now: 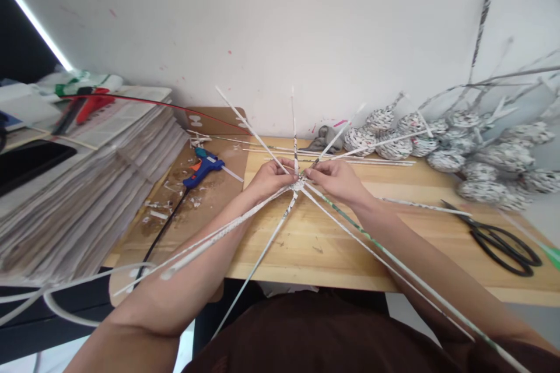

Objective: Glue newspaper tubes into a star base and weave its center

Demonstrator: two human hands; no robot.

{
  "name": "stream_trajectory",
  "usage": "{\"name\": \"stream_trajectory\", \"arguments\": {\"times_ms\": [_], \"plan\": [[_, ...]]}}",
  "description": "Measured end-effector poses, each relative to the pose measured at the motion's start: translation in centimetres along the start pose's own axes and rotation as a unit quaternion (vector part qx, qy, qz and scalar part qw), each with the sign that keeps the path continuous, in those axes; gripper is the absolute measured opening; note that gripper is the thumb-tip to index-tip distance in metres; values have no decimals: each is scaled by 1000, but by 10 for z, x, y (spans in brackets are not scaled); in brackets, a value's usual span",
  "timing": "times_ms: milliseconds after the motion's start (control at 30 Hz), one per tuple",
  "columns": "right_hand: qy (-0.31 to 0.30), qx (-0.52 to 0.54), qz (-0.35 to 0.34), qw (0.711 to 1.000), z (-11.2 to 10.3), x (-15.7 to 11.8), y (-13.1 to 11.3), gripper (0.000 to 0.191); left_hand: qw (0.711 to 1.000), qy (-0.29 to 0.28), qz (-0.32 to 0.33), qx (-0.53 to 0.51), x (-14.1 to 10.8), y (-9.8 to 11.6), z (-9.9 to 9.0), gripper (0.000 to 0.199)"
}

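Note:
Long thin rolled newspaper tubes (275,229) radiate like spokes from a small woven centre (298,185), held up over the wooden table. My left hand (276,178) is closed at the left side of that centre, thumb and fingers pinching the paper tubes. On the right side, my right hand (331,177) pinches a tube close to the same centre. Several spokes point away toward the wall, while others run back toward my body and across my forearms. The fingertips partly cover the weave, so its exact crossings are hidden.
A blue glue gun (205,170) lies on scrap-littered cardboard (175,227) at left, beside a tall newspaper stack (100,198). Woven paper balls (394,144) line the wall at right. Black scissors (499,239) rest near the right edge. Loose tubes (376,161) lie behind my hands.

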State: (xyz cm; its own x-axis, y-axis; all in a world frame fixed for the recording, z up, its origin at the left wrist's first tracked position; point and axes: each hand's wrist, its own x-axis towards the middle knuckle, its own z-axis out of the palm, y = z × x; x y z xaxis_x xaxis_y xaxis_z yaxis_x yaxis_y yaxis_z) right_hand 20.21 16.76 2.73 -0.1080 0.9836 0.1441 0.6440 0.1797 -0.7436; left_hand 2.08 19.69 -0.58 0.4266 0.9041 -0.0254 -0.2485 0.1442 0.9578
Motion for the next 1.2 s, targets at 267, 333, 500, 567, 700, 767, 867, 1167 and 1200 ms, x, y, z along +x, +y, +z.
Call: {"name": "stream_trajectory", "arguments": {"times_ms": [267,333,500,567,700,767,867,1167,1200], "plan": [[42,185,-28,981,8,2,0,21,999,12,-8,51,-2,4,5,33],[90,212,-34,973,8,3,0,26,999,17,-3,45,0,2,4,28],[121,227,-26,966,1,2,-5,36,1000,13,-9,19,2,-2,3,25],[102,175,-57,978,-1,-1,-7,35,1000,13,-18,6,1,-2,4,26],[74,69,-115,988,-4,-11,-13,36,999,8,-41,1,-1,0,5,25],[72,67,-128,987,-4,-15,-16,40,999,2,-42,-1,-2,1,5,23],[119,77,-143,980,-5,-19,-21,52,999,-10,-28,-13,-2,1,5,22],[195,114,-86,970,-15,-13,-19,56,998,5,-55,-39,-2,4,8,22],[185,116,-80,973,-14,-11,-17,54,998,10,-54,-43,-3,5,9,22]]}}
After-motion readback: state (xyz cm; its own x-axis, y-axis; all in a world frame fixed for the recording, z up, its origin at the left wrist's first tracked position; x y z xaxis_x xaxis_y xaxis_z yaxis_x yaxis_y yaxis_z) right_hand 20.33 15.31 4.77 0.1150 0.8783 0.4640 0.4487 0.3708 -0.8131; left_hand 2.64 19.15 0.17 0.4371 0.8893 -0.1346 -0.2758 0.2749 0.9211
